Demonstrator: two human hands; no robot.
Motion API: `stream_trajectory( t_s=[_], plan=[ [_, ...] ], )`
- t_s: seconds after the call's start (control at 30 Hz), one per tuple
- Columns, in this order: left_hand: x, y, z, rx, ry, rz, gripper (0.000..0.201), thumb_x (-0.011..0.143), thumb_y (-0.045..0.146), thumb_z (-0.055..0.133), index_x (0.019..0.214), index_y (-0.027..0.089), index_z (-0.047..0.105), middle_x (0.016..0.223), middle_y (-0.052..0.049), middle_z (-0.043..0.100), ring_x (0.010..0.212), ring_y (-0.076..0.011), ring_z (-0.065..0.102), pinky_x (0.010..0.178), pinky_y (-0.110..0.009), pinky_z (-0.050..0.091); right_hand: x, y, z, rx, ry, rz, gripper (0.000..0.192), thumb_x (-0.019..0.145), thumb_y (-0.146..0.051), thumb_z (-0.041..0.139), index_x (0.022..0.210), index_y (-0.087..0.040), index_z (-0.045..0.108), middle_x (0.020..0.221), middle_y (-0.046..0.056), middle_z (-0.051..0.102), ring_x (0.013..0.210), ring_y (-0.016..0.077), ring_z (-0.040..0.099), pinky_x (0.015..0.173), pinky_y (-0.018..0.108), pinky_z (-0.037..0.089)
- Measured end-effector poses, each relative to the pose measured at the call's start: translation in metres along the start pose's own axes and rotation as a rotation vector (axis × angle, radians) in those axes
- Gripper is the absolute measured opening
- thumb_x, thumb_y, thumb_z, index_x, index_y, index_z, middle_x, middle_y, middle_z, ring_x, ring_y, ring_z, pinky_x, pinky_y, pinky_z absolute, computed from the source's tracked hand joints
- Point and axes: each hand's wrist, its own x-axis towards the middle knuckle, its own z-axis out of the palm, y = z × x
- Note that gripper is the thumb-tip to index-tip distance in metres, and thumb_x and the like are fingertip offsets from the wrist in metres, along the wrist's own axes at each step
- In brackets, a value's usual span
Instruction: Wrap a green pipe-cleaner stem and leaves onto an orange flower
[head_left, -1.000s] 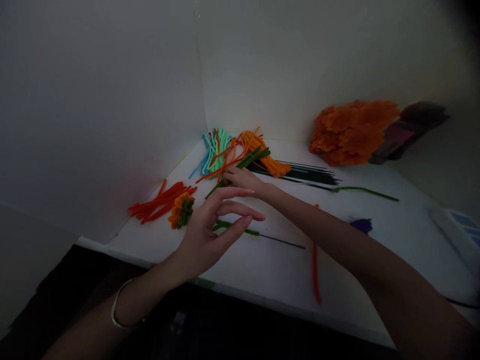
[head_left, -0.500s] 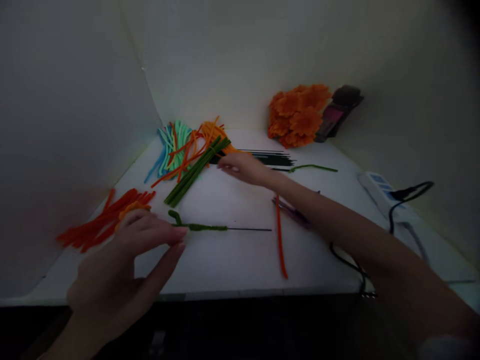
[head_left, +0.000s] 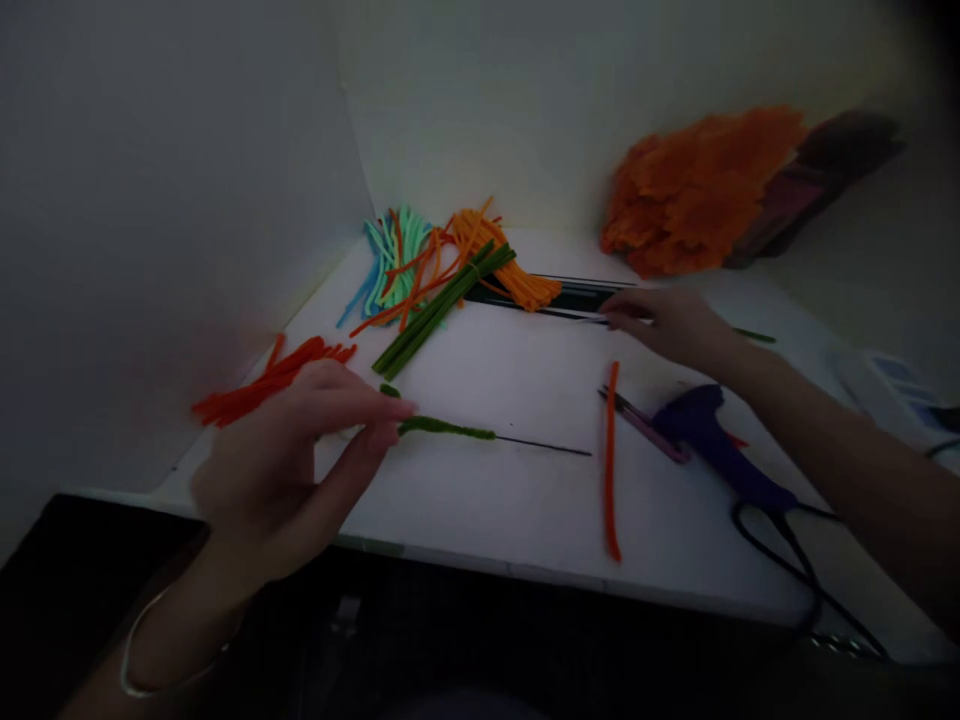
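Note:
My left hand (head_left: 300, 450) hovers over the near left of the white table (head_left: 525, 520), its thumb and fingertips pinched at the end of a green-wrapped wire stem (head_left: 457, 431) that lies flat. My right hand (head_left: 667, 322) reaches across to the bundle of dark thin wires (head_left: 570, 295) at the back, with its fingertips touching a wire; whether it grips one is unclear. A bundle of green pipe cleaners (head_left: 442, 305) lies between the two hands.
Red pipe cleaners (head_left: 262, 380) lie at the left; teal (head_left: 390, 255) and orange (head_left: 510, 265) ones at the back. A single red pipe cleaner (head_left: 611, 460), a purple glue gun (head_left: 712, 445) with black cord, and orange flowers (head_left: 697, 190) lie right. White walls enclose the table.
My right hand has moved right from the green bundle to the dark wires. My left hand has settled at the end of the green stem. The view has shifted.

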Motion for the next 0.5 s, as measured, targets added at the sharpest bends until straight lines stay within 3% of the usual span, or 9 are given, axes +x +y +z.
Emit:
stream_trajectory(
  t_s=[0.1,0.2,0.3,0.37,0.5],
  plan=[
    [0.018,-0.027,-0.003,0.353,-0.104,-0.05,0.022,0.081,0.02,0.054,0.102,0.023,0.056,0.081,-0.001,0.061,0.073,-0.0156,0.058,0.074,-0.034,0.043,0.042,-0.052,0.028,0.065,-0.096,-0.16,0.018,0.083,-0.029,0.05,0.092,-0.021,0.063,0.078,0.003,0.066,0.063,0.0147,0.057,0.058,0.027,0.042],
    [0.042,-0.055,0.0,0.74,-0.503,-0.148,0.015,0.084,0.027,0.049,0.087,0.018,0.06,0.082,-0.005,0.063,0.078,-0.0215,0.059,0.075,-0.039,0.04,0.084,-0.102,0.056,0.121,-0.19,-0.375,0.02,0.086,-0.023,0.046,0.099,-0.02,0.062,0.097,0.005,0.063,0.083,0.0158,0.058,0.071,0.027,0.042],
    [0.057,-0.076,0.012,0.897,-0.696,-0.165,0.02,0.081,0.032,0.053,0.084,0.014,0.061,0.089,-0.011,0.062,0.087,-0.0279,0.059,0.08,-0.045,0.037,0.113,-0.132,0.08,0.121,-0.239,-0.48,0.02,0.082,-0.021,0.053,0.099,-0.019,0.061,0.108,0.007,0.058,0.098,0.0194,0.053,0.077,0.028,0.039],
    [0.06,-0.085,0.021,0.899,-0.749,-0.149,0.022,0.079,0.033,0.055,0.084,0.013,0.062,0.092,-0.012,0.062,0.091,-0.0302,0.057,0.081,-0.047,0.036,0.124,-0.14,0.092,0.104,-0.261,-0.496,0.016,0.08,-0.02,0.055,0.094,-0.018,0.062,0.104,0.008,0.059,0.095,0.0204,0.054,0.075,0.028,0.039],
    [0.057,-0.094,0.032,0.917,-0.712,-0.117,0.021,0.083,0.016,0.042,0.082,0.013,0.063,0.095,-0.014,0.06,0.094,-0.0309,0.055,0.083,-0.051,0.032,0.133,-0.132,0.1,0.072,-0.266,-0.479,0.013,0.08,-0.02,0.055,0.091,-0.018,0.062,0.101,0.007,0.06,0.093,0.0194,0.054,0.073,0.027,0.038]
  ],
)
